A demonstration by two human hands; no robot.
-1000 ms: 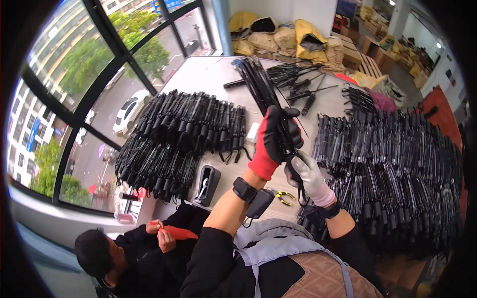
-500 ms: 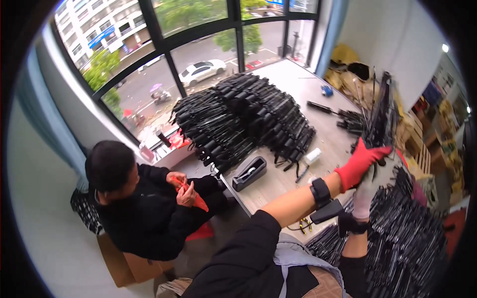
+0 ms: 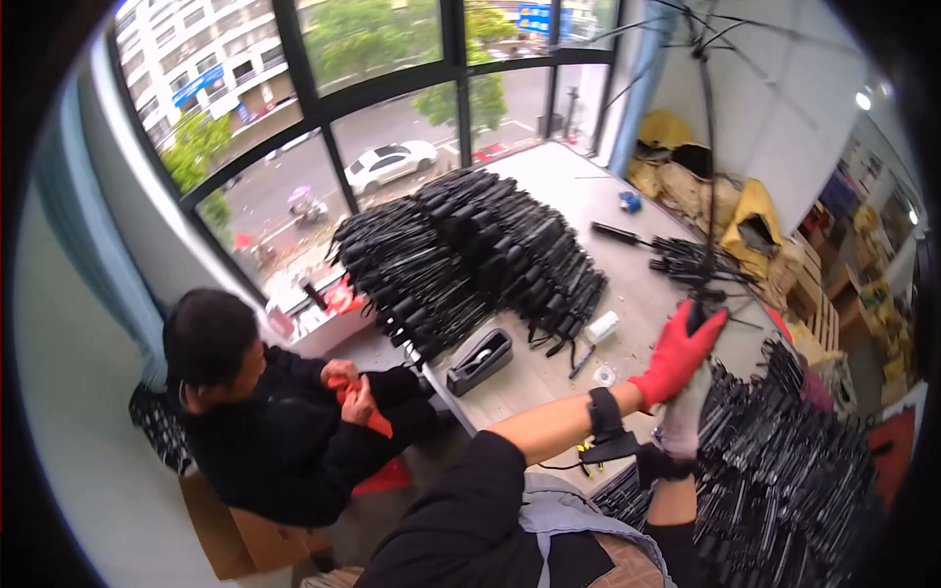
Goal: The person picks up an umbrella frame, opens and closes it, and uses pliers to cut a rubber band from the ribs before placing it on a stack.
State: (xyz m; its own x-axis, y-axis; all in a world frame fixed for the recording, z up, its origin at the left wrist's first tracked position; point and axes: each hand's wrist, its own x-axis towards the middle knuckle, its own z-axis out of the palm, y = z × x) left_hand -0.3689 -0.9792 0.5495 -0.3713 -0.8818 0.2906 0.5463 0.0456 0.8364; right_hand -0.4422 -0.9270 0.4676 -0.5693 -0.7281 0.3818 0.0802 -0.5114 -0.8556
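In front of me a bare umbrella frame (image 3: 709, 157) stands upright, its thin black ribs spread at the top and no cloth on them. My left hand (image 3: 676, 358), in a red glove, is closed around the black lower end of its shaft. Just below, my right hand (image 3: 684, 412), in a pale grey glove, grips the same frame from underneath; its fingers are mostly hidden behind the red glove. To the right and nearer me lies a big heap of folded black umbrella frames (image 3: 774, 470). A smaller bunch of frames (image 3: 696, 260) lies beyond my hands.
A large stack of black umbrella frames (image 3: 480, 255) covers the table's window side. A tape dispenser (image 3: 480, 361), a white bottle (image 3: 603, 326), a tape roll (image 3: 605, 375) and pliers (image 3: 588, 459) lie nearer. Left, a seated person (image 3: 265, 412) handles red cloth. Yellow sacks (image 3: 750, 230) stand behind.
The umbrella frame has come upright, with its ribs spread overhead. Both my hands have moved slightly left and down, and the left fingers have closed around the shaft.
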